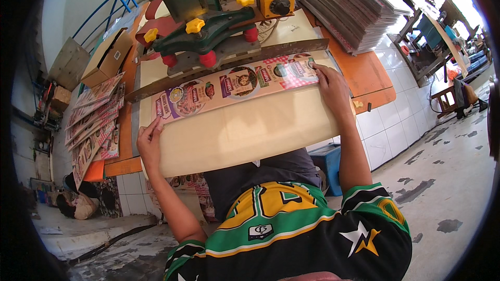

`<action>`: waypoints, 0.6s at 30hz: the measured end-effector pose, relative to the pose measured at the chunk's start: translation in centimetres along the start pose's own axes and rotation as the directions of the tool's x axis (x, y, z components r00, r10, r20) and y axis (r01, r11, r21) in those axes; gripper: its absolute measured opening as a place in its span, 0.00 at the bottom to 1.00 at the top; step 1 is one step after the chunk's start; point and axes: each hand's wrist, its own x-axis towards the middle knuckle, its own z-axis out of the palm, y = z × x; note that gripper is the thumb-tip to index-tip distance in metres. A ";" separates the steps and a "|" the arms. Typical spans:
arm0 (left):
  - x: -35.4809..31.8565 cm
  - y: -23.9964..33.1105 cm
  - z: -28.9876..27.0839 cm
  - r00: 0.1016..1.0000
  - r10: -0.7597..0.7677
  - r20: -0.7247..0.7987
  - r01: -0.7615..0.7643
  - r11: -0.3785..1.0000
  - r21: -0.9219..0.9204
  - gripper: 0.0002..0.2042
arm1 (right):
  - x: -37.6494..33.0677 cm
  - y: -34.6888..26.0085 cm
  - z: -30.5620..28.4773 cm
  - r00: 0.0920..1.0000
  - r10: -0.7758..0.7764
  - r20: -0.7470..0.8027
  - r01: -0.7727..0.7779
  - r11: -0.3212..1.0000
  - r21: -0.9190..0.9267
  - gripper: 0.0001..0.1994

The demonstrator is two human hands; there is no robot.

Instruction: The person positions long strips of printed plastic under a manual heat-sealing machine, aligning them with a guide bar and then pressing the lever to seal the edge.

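A long printed plastic strip with food pictures lies across a cream sheet, which droops over the table's front edge. At the strip's lower left corner, my left hand is closed with its fingertips pinching it. My right hand grips the strip's right end, thumb on top and the other fingers partly hidden. Just beyond the strip's far edge runs a long metal bar. Over that bar stands a press machine with a dark green clamp head, yellow knobs and red feet.
A yellow control box with a black dial sits on the machine. To the left, loose printed strips are piled beside an open cardboard box. A tall stack of sheets stands back right on the orange table.
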 end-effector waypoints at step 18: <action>0.0 0.3 -0.1 1.000 -0.010 0.010 0.010 1.000 0.018 0.16 | 0.1 0.3 0.1 1.000 0.003 0.010 -0.003 1.000 0.003 0.13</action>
